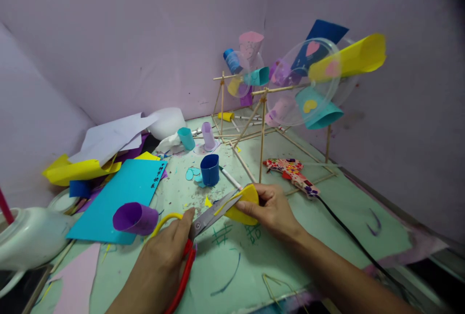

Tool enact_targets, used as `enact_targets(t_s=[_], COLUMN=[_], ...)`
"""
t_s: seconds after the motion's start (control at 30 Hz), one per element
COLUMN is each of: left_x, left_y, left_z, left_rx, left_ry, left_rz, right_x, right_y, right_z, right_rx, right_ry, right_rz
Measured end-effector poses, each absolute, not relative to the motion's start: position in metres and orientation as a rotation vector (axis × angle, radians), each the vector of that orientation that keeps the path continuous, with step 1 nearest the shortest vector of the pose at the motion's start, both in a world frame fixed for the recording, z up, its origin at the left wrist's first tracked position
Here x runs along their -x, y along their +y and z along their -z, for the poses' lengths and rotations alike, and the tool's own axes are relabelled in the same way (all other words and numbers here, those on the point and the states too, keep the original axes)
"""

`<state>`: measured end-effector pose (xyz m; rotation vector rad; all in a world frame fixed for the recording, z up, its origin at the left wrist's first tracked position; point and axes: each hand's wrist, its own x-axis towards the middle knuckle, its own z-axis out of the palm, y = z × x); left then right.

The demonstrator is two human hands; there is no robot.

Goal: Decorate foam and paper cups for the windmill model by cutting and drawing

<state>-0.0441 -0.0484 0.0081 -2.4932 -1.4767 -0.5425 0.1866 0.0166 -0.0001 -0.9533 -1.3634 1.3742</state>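
Observation:
My left hand (163, 256) grips a pair of scissors (199, 227) with one yellow and one red handle. Their blades are spread around the edge of a yellow paper piece (247, 207). Between thumb and fingers, my right hand (274, 210) pinches that yellow piece, which looks curved. Just beyond the blades stands a dark blue paper cup shape (209, 171), with a marker (230, 177) beside it. A purple paper tube (135, 218) lies tilted to the left of the scissors. Small teal cut-outs (192, 174) rest near the blue cup.
Two wheels of clear discs with coloured paper cups stand on stick frames (263, 134) at the back right. A patterned glue gun (294, 173) with a black cord lies right. Teal paper (119, 200), a white pot (32, 236) and white sheets (112, 137) occupy the left.

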Motion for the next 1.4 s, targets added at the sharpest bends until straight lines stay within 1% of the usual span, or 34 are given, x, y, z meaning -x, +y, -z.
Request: enact_targets(t_s=[0.13,0.27,0.5,0.7,0.83,1.13,1.23,1.4], left_x=[0.047,0.043,0.03,0.031,0.033,0.035,0.036,0.033], left_y=[-0.048,-0.048,-0.046,-0.047,-0.049,-0.046,-0.046,-0.046], left_z=[-0.002,0.002,-0.006,-0.007,-0.005,-0.01,-0.005,0.003], left_rx=[2.519,2.497,2.497,2.522,2.49,2.488,2.494,2.47], left_ry=[-1.514,-1.677,-1.818,-1.763,-1.641,-1.411,-1.447,-1.671], left_rz=[0.492,0.443,0.417,0.291,0.348,0.418,0.413,0.36], right_x=[-0.187,-0.184,-0.179,-0.177,-0.176,-0.175,-0.176,-0.175], right_y=[0.016,0.014,0.01,0.01,0.01,0.01,0.01,0.01], right_z=[-0.001,-0.005,-0.006,-0.004,-0.002,-0.002,-0.002,0.001], right_rx=[0.973,0.978,0.953,0.96,0.973,0.944,0.927,0.901], right_ry=[-1.382,-1.481,-1.594,-1.549,-1.52,-1.509,-1.515,-1.577], right_rz=[-1.344,-1.235,-1.113,-1.118,-1.164,-1.142,-1.115,-1.017])
